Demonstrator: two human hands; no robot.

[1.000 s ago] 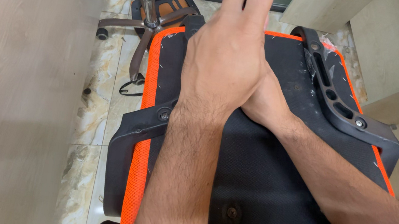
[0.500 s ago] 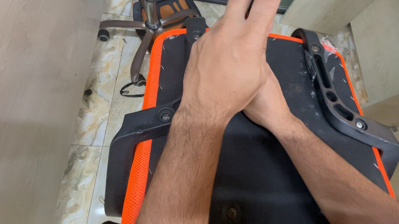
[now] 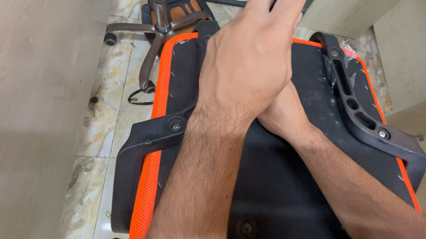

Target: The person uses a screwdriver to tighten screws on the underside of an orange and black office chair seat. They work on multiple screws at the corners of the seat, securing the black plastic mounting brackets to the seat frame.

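A single head-worn camera looks steeply down from close above the left hand (image 3: 247, 64) and right hand (image 3: 279, 114), which fill the middle over an upturned chair seat (image 3: 290, 201); tiled floor (image 3: 99, 132) lies beyond.

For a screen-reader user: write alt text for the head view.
Two bare hands press on the black underside of an orange-edged chair seat, the left hand laid over the right hand. Black armrest brackets flank them; a wheeled chair base stands on the tiled floor beyond.
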